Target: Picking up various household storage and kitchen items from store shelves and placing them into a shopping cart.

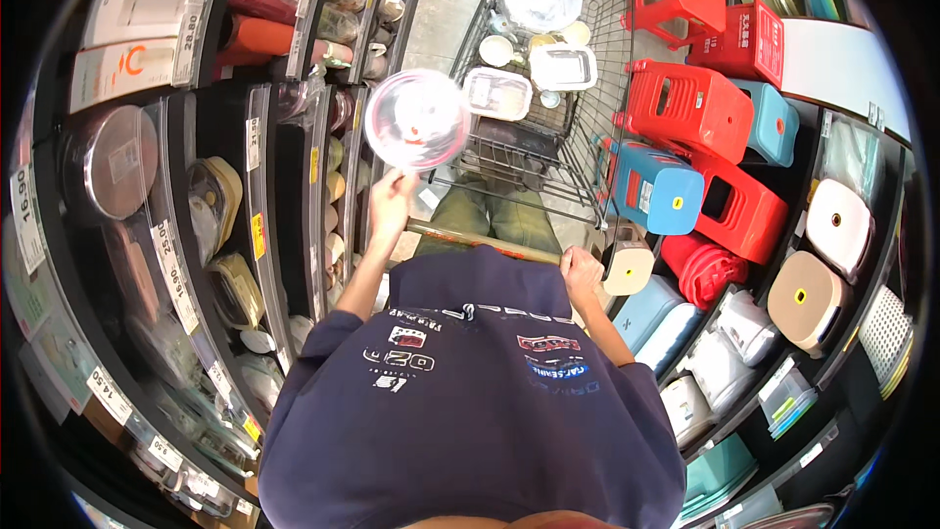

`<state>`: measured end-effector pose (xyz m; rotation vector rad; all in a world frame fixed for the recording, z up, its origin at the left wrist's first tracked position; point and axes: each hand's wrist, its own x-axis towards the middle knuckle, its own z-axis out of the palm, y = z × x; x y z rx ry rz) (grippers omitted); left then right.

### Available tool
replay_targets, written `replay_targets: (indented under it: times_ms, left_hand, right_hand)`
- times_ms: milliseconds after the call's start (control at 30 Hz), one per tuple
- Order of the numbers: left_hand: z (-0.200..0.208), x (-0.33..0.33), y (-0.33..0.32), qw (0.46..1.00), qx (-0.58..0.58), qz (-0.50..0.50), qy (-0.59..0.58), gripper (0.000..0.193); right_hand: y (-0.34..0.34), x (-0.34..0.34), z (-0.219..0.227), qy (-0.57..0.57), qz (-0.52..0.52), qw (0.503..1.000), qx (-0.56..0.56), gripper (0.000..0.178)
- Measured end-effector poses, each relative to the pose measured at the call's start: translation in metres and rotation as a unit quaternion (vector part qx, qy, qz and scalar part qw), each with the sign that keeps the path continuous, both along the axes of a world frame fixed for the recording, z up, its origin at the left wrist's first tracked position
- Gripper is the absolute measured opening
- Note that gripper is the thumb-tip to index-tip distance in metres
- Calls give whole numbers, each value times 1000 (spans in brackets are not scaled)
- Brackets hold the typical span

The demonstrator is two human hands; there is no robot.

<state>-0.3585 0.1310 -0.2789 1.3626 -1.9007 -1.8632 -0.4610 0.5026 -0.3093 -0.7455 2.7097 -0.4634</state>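
Clear round container w/ pink rim (pixel 416 120): in L hand (pixel 392 201), just past fingertips; circular, so I get no long axis.
Cart basket (pixel 609 64): fwd-R of that container on my feed; height diff I can't tell.
Nearer hand: L.
L grip: fingers pinching near rim; thumb pos unclear to me.
L forearm: angled fwd, slightly R.
R hand (pixel 583 269): curled round R end of cart handle (pixel 443 230), forearm angled fwd & in.

We are in the housewares aisle of a shop, shown by the long black shelves (pixel 168 194) edged with rectangular white price tags (pixel 109 395), the displayed red plastic stools (pixel 697 116) and our black wire-mesh shopping cart (pixel 609 34).
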Motion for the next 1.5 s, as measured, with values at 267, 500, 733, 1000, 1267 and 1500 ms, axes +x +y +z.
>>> replay_targets:
  times_ms: [267, 500, 733, 1000, 1267, 1500]
  left_hand:
    - [-115, -170, 37, 990, 125, -61, 13, 24]
    - [-215, -236, 27, 997, 5, -18, -79, 24]
    - [-246, -247, 19, 994, -18, -22, -105, 24]
    - [-271, -236, 15, 989, 5, -2, -146, 24]
    - [-289, -247, 9, 984, -76, 2, -161, 30]
    - [-296, -252, 12, 973, -84, 9, -214, 36]
  right_hand:
    - [4, 0, -1, -11, -4, 1000, -8, 16]
    - [1, -3, -1, -1, 14, 999, -37, 16]
    - [4, -2, -4, -2, 15, 1000, -15, 17]
    - [5, -5, -6, -22, 25, 999, -24, 15]
    - [2, -7, -4, -30, 52, 998, 0, 20]
    - [8, -5, -10, -37, 49, 998, -7, 20]
